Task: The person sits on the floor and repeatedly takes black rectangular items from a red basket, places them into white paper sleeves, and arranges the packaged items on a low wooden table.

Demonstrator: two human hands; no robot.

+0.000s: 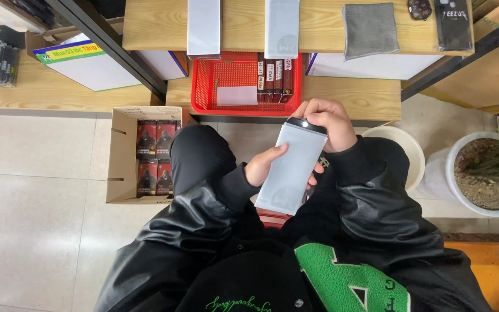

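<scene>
Over tiled floor, left hand (265, 164) and right hand (327, 122) grip grey pouch (290, 170).

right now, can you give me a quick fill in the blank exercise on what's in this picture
1. Both hands hold a pale flat pouch; the right hand grips its ____ end.
2. The basket on the wooden bench is ____ in colour.
3. The cardboard box of packs stands on the ____.
4. The grey cloth lies on the wooden ____.

Missing words: top; red; floor; shelf

Bright, even daylight (soft shadows), sharp throughout.
</scene>
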